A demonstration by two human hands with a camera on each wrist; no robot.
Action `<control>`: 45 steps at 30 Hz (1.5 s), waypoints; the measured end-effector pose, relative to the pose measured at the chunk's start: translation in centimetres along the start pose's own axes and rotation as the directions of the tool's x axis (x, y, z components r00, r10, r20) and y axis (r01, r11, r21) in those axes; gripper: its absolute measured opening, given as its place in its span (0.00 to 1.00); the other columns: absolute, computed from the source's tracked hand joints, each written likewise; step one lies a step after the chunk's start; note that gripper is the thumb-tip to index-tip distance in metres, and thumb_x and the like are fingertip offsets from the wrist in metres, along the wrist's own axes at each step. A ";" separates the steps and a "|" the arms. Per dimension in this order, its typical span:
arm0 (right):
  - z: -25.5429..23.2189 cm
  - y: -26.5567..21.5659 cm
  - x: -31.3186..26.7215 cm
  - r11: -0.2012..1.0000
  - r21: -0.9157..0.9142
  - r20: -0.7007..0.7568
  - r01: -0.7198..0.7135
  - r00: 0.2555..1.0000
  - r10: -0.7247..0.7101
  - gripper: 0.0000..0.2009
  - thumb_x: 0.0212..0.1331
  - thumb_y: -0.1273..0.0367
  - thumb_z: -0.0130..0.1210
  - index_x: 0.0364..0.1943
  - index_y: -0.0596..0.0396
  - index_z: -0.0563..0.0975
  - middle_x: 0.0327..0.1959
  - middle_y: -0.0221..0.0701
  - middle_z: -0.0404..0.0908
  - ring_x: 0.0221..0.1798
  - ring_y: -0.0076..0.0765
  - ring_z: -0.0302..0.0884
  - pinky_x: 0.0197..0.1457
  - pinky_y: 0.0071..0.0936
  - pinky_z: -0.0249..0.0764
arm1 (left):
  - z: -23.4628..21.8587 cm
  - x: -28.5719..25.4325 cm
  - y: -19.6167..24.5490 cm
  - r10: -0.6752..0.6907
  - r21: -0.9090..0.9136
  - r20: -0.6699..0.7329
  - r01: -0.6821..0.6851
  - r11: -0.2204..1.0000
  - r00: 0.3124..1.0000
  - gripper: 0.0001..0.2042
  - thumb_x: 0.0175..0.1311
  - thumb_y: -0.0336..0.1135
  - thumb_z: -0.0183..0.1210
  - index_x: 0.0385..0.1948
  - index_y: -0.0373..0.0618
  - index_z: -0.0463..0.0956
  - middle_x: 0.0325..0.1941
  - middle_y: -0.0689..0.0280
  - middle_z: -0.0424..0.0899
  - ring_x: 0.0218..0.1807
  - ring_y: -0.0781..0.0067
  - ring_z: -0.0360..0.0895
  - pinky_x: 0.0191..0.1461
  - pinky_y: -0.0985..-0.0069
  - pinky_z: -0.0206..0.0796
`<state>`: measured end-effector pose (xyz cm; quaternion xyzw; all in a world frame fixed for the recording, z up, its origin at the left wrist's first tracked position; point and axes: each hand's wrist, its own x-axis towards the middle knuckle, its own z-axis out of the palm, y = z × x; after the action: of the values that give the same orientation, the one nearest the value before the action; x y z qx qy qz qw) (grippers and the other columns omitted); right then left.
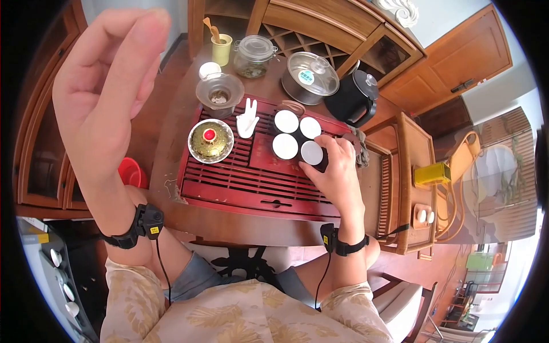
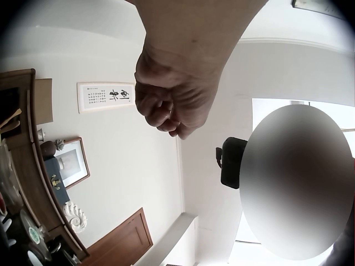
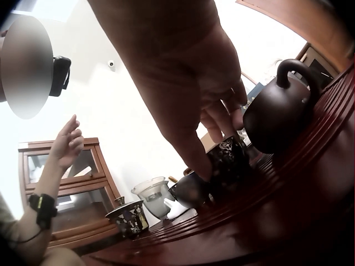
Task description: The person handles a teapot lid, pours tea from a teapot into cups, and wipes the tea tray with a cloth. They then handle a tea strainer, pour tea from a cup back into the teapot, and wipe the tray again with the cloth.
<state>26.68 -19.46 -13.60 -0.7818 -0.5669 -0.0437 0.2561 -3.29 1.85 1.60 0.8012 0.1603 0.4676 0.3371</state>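
Note:
In the head view my right hand [image 1: 338, 174] grips a small cup [image 1: 311, 153] with a white inside, thumb on one side and fingers on the other. Three similar cups, one of them nearest [image 1: 285, 146], stand beside it on the red slatted tray [image 1: 269, 197]. The right wrist view shows this hand [image 3: 191, 83] around a dark patterned cup [image 3: 228, 154], low at the tray; a dark teapot [image 3: 276, 119] is close by. My left hand [image 1: 111, 86] is raised high above the left side, fingers loosely bent, holding nothing; the left wrist view shows it [image 2: 175, 94] against the wall.
A lidded bowl [image 1: 210, 142], a white hand-shaped figure [image 1: 247, 119] and a glass strainer vessel [image 1: 219, 94] are left of the cups. Behind stand a glass jar [image 1: 254, 57], a steel pot [image 1: 309, 78] and a black kettle [image 1: 353, 97]. A wooden chair frame [image 1: 403, 183] is at the right.

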 end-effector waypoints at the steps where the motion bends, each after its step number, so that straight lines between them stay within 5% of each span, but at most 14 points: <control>1: 0.1 0.0 0.0 1.000 -0.003 -0.001 -0.001 1.000 0.001 0.29 0.52 0.69 0.80 0.60 0.54 0.82 0.57 0.44 0.85 0.65 0.58 0.78 0.74 0.53 0.73 | -0.2 0.2 0.8 -0.033 0.034 0.076 0.031 0.999 0.997 0.09 0.92 0.35 0.53 0.47 0.44 0.79 0.29 0.77 0.70 0.26 0.92 0.59 0.29 0.87 0.48; 4: 0.4 0.0 -0.1 1.000 -0.010 -0.003 0.004 1.000 -0.004 0.31 0.51 0.69 0.81 0.61 0.54 0.81 0.57 0.44 0.85 0.65 0.58 0.77 0.73 0.53 0.73 | 0.2 0.1 0.9 -0.013 0.015 0.034 0.012 1.000 0.999 0.09 0.92 0.35 0.52 0.47 0.43 0.79 0.29 0.77 0.70 0.26 0.92 0.59 0.29 0.87 0.49; 7: 0.1 -0.3 0.0 1.000 -0.006 -0.015 0.019 1.000 -0.019 0.34 0.49 0.66 0.84 0.62 0.56 0.81 0.56 0.45 0.85 0.64 0.59 0.77 0.72 0.53 0.73 | -1.7 -1.0 -4.7 0.085 -0.052 -0.060 -0.088 0.995 0.995 0.09 0.92 0.34 0.52 0.47 0.43 0.79 0.30 0.77 0.70 0.26 0.92 0.59 0.29 0.87 0.49; 15: 2.1 -2.4 0.8 0.988 0.022 -0.122 0.151 0.981 -0.148 0.39 0.46 0.62 0.87 0.63 0.57 0.79 0.56 0.47 0.82 0.63 0.61 0.75 0.71 0.55 0.72 | -1.3 -1.5 -6.6 0.003 -0.234 -0.070 -0.019 0.972 0.998 0.09 0.92 0.35 0.53 0.47 0.44 0.80 0.30 0.77 0.71 0.26 0.93 0.60 0.29 0.87 0.49; 19: 3.8 -2.7 0.7 0.987 0.059 -0.121 0.149 0.983 -0.141 0.39 0.48 0.64 0.86 0.66 0.57 0.77 0.57 0.47 0.81 0.64 0.61 0.75 0.73 0.56 0.71 | -1.3 -1.1 -4.6 0.098 -0.048 -0.048 -0.100 0.994 0.994 0.09 0.91 0.35 0.54 0.47 0.44 0.80 0.30 0.78 0.72 0.26 0.93 0.60 0.29 0.87 0.49; 25: 4.1 -3.0 0.9 0.985 0.091 -0.139 0.146 0.981 -0.133 0.33 0.53 0.66 0.85 0.63 0.58 0.80 0.57 0.42 0.84 0.61 0.55 0.81 0.67 0.49 0.79 | 0.6 -1.2 -2.9 0.072 -0.126 -0.127 -0.088 0.988 0.989 0.09 0.91 0.35 0.54 0.47 0.44 0.80 0.30 0.78 0.72 0.26 0.93 0.60 0.29 0.87 0.49; 28: 2.9 -3.2 0.8 0.964 0.259 -0.121 0.058 0.992 -0.028 0.32 0.55 0.67 0.84 0.63 0.58 0.80 0.60 0.41 0.86 0.64 0.48 0.84 0.67 0.43 0.82 | 0.5 -1.2 -3.0 0.091 -0.102 -0.126 -0.104 0.989 0.988 0.09 0.91 0.35 0.54 0.47 0.44 0.80 0.30 0.77 0.72 0.26 0.93 0.60 0.29 0.87 0.49; 30: 1.5 -2.6 0.7 0.905 0.421 -0.044 -0.052 0.996 0.078 0.31 0.59 0.72 0.81 0.66 0.61 0.78 0.65 0.37 0.86 0.67 0.35 0.84 0.71 0.35 0.80 | -0.5 -1.3 -4.0 0.065 -0.073 -0.100 -0.073 0.995 0.993 0.09 0.91 0.35 0.54 0.47 0.44 0.80 0.30 0.77 0.72 0.26 0.93 0.60 0.29 0.87 0.49; 33: -0.8 -1.4 0.7 0.694 0.711 -0.020 -0.112 0.984 0.179 0.31 0.61 0.75 0.79 0.67 0.63 0.76 0.62 0.37 0.85 0.67 0.34 0.84 0.73 0.35 0.81 | 1.2 -0.9 -2.0 0.037 -0.094 -0.160 -0.053 0.994 0.986 0.09 0.91 0.34 0.54 0.46 0.44 0.80 0.30 0.77 0.72 0.26 0.93 0.60 0.29 0.87 0.48; 36: -3.6 0.6 0.2 0.597 0.778 0.032 -0.197 0.961 0.276 0.33 0.63 0.78 0.76 0.71 0.62 0.73 0.62 0.36 0.85 0.65 0.30 0.85 0.71 0.31 0.81 | 1.9 -0.6 -1.2 0.019 -0.108 -0.196 -0.041 0.993 0.980 0.09 0.91 0.34 0.53 0.46 0.43 0.80 0.29 0.77 0.71 0.26 0.93 0.59 0.29 0.87 0.48; 40: -6.4 3.9 -0.9 0.665 0.706 -0.011 -0.243 0.935 0.353 0.34 0.62 0.80 0.75 0.72 0.63 0.73 0.62 0.36 0.86 0.64 0.30 0.86 0.71 0.30 0.81 | 1.6 -0.7 -1.5 0.011 -0.084 -0.191 -0.028 0.996 0.981 0.09 0.91 0.34 0.54 0.45 0.43 0.79 0.29 0.78 0.71 0.26 0.92 0.59 0.29 0.87 0.47; 43: -7.3 7.6 -2.3 0.710 0.644 0.024 -0.284 0.936 0.352 0.33 0.62 0.80 0.76 0.71 0.63 0.74 0.61 0.35 0.87 0.65 0.31 0.85 0.72 0.31 0.80 | 1.0 -0.6 -2.5 -0.021 -0.175 -0.213 -0.018 0.984 0.977 0.08 0.82 0.34 0.67 0.51 0.41 0.89 0.29 0.81 0.78 0.27 0.96 0.62 0.28 0.85 0.43; 45: -7.4 8.8 -2.7 0.732 0.608 0.050 -0.306 0.936 0.350 0.33 0.61 0.79 0.76 0.70 0.62 0.75 0.60 0.35 0.87 0.65 0.31 0.86 0.72 0.31 0.80 | 1.0 -0.6 -2.5 -0.025 -0.168 -0.216 -0.012 0.986 0.976 0.08 0.82 0.35 0.67 0.52 0.41 0.89 0.29 0.81 0.77 0.27 0.95 0.62 0.28 0.85 0.43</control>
<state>35.37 -27.10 -11.29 -0.7434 -0.3948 0.1596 0.5158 -2.62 2.90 -0.82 0.7132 0.1588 0.5633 0.3856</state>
